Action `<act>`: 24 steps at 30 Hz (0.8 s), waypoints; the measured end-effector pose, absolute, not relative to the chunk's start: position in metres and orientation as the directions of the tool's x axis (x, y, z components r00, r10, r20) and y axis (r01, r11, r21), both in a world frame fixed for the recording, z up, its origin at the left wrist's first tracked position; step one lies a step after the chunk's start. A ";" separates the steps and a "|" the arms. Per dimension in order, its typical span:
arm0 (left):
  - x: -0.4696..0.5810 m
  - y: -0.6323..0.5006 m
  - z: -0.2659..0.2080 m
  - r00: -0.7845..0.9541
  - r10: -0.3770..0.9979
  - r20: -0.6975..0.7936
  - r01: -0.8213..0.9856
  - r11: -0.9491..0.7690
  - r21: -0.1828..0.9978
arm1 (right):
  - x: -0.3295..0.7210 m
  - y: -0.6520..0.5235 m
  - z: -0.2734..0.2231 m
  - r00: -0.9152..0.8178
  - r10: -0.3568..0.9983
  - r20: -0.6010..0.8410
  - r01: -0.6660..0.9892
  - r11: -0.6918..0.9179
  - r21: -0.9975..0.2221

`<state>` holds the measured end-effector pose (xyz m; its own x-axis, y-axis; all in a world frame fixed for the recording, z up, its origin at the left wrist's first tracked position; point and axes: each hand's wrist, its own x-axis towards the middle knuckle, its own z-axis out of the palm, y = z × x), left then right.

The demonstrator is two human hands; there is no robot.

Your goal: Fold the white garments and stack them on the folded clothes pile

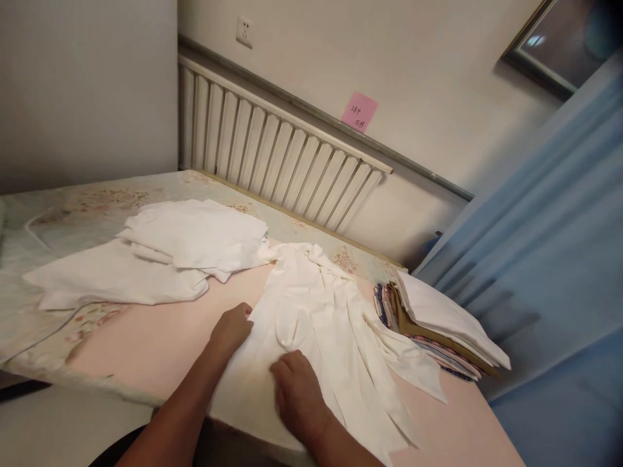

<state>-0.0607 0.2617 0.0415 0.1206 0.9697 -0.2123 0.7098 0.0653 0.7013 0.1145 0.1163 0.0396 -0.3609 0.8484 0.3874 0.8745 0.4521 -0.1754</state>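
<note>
A white garment (335,324) lies spread over the pink cloth, with loose folds down its right half and a sleeve (418,363) stretched out to the right. My left hand (232,327) is at the garment's left edge, its fingers closed in a pinch on the fabric. Lower down, my right hand (299,392) rests over the front of the garment with its fingers curled on the cloth; its fingertips are partly hidden and slightly blurred. A small loop of fabric (292,331) shows just above that hand.
White cloths (195,233) are heaped at left. To the right is a folded stack (452,318), white on top. Beneath lie a pink cloth (165,337) and floral cover (97,194). A radiator (272,149) runs behind; a blue curtain (549,259) hangs right.
</note>
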 end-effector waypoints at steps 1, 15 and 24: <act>-0.061 0.262 0.041 0.119 0.970 -0.212 0.710 0.066 0.701 | 0.110 0.119 0.040 -0.392 0.842 0.371 0.867 0.473 -0.157; -0.060 0.262 0.040 0.120 0.969 -0.214 0.702 0.070 0.709 | 0.125 0.086 0.054 -0.410 0.893 0.183 0.889 0.436 -0.138; -0.059 0.262 0.040 0.113 0.973 -0.203 0.713 0.063 0.699 | 0.105 0.104 0.053 -0.553 0.822 0.131 0.819 0.566 -0.095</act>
<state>-0.0592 0.2619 0.0400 0.1126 0.9727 -0.2029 0.7125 0.0633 0.6988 0.1049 0.1036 0.0525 -0.5535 0.8225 0.1310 0.8189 0.5661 -0.0946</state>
